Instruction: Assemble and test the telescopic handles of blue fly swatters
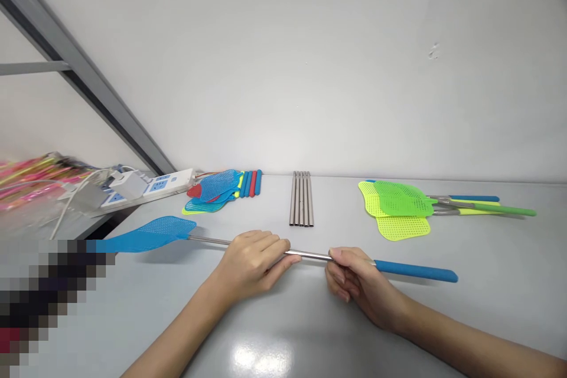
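Observation:
A blue fly swatter (163, 233) with a thin metal rod and a blue handle is held lengthwise just over the table. My left hand (254, 263) is closed round the rod on the side nearer the perforated head. Nearer the blue handle, my right hand (361, 283) pinches the same rod between thumb and fingers. A short stretch of bare metal shows between the two hands. Behind them, several metal tubes (301, 201) lie side by side on the table.
Loose swatter heads (217, 189) are stacked at the back left, beside several coloured handles (249, 183). Swatters with green and yellow heads (403, 201) overlap at the right. A power strip (163, 185) with plugs and cables lies far left, near a blurred colourful pile (35, 183). A wall rises behind.

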### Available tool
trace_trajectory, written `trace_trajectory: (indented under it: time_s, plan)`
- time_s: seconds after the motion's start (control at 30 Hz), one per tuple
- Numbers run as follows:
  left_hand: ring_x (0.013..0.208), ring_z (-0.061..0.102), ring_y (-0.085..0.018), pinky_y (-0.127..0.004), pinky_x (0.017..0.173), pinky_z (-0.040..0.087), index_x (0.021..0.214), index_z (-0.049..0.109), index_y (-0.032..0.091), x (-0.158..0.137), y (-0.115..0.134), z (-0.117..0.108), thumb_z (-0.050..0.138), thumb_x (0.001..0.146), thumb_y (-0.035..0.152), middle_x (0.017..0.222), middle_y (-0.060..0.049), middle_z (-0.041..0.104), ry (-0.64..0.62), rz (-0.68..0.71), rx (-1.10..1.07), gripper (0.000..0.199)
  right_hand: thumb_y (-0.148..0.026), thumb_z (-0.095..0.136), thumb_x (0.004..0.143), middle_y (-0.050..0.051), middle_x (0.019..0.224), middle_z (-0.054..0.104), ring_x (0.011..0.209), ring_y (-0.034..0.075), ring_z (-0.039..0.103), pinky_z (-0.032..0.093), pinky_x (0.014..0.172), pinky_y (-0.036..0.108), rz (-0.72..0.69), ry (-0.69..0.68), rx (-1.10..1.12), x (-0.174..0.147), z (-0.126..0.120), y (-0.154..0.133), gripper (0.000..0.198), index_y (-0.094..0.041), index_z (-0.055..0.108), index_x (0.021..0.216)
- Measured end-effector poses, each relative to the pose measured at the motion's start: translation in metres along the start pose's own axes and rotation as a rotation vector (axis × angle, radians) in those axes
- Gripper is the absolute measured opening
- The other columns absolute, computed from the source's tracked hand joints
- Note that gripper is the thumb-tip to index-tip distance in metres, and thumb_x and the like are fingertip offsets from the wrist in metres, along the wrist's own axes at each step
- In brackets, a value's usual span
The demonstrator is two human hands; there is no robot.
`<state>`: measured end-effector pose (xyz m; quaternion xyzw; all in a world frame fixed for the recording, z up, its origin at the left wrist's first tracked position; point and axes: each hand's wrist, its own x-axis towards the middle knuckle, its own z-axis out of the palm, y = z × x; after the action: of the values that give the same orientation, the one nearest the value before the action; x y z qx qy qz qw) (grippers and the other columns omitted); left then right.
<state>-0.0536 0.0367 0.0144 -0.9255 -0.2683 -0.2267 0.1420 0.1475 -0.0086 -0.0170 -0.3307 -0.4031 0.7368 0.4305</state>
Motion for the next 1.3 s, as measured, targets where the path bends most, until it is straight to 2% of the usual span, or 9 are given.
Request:
trace_trajectory:
  time_s: [0.13, 0.33, 0.87, 1.13, 1.3]
  plan:
    - [0.049, 0.044, -0.010, -0.023, 0.048, 0.028, 0.069, 0.053, 0.017, -0.001, -0.002, 0.000, 0.045, 0.085, 0.031, 0.053, 0.002, 0.050, -0.028, -0.024, -0.018, 0.023, -0.036, 0.040, 0.084, -0.007, 0.038, 0.024, 0.040, 0.008, 0.030, 0.020, 0.046, 0.024, -0.004, 0.006, -0.019, 0.000, 0.000, 0.000, 0.041, -0.017, 0.039, 0.048]
    - [0.047, 0.042, -0.010, -0.022, 0.047, 0.029, 0.061, 0.050, 0.016, -0.002, -0.006, -0.001, 0.049, 0.081, 0.044, 0.051, 0.002, 0.048, -0.028, -0.140, 0.001, 0.034, -0.034, 0.041, 0.084, -0.007, 0.039, 0.024, 0.041, 0.009, 0.031, 0.020, 0.046, 0.024, -0.016, 0.024, -0.022, -0.001, 0.000, -0.001, 0.039, -0.017, 0.039, 0.048]
    - [0.049, 0.044, -0.009, -0.021, 0.049, 0.030, 0.060, 0.052, 0.016, -0.006, -0.020, -0.005, 0.052, 0.079, 0.045, 0.053, 0.002, 0.050, -0.033, -0.217, -0.078, 0.034, -0.034, 0.045, 0.081, -0.007, 0.038, 0.023, 0.041, 0.008, 0.030, 0.018, 0.046, 0.024, -0.026, 0.060, 0.044, 0.000, 0.000, 0.001, 0.038, -0.016, 0.043, 0.048]
    - [0.052, 0.045, -0.010, -0.021, 0.049, 0.031, 0.065, 0.054, 0.016, -0.005, -0.020, -0.008, 0.050, 0.081, 0.040, 0.056, 0.001, 0.051, -0.066, -0.227, -0.135, 0.029, -0.032, 0.044, 0.082, -0.007, 0.037, 0.022, 0.040, 0.008, 0.030, 0.019, 0.047, 0.025, -0.046, 0.076, 0.072, 0.000, 0.000, 0.001, 0.038, -0.015, 0.045, 0.048]
    - [0.054, 0.045, -0.011, -0.022, 0.051, 0.032, 0.067, 0.054, 0.016, -0.005, -0.021, -0.010, 0.043, 0.085, 0.029, 0.056, 0.000, 0.050, -0.107, -0.236, -0.213, 0.025, -0.032, 0.045, 0.082, -0.007, 0.037, 0.022, 0.041, 0.009, 0.030, 0.020, 0.047, 0.025, -0.070, 0.086, 0.086, 0.000, -0.001, 0.002, 0.038, -0.015, 0.045, 0.048]
